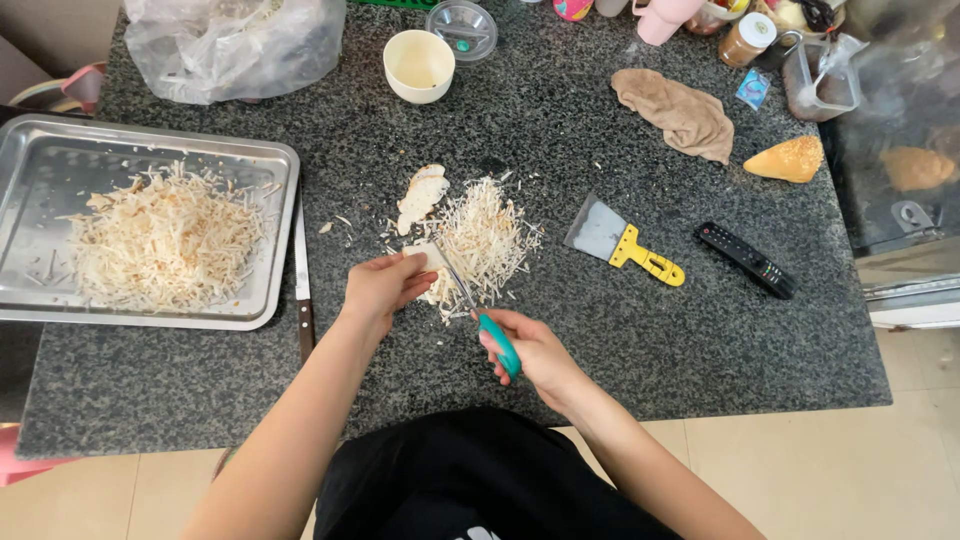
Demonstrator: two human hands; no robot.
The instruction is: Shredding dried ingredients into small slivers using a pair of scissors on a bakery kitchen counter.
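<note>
Head view showed the left hand [385, 285] pinching a flat pale slice [424, 256], its edge toward the teal-handled scissors [485, 318] gripped by the right hand [530, 352], blades angled up-left into it.

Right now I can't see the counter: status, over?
Left hand holds a pale slice. Right hand grips scissors, cutting. Shreds piled beyond; nothing blocking.

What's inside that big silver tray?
The metal tray holds a heap of pale shredded strips. Bare tray floor shows around it; whatever lies beneath the heap is covered.
</note>
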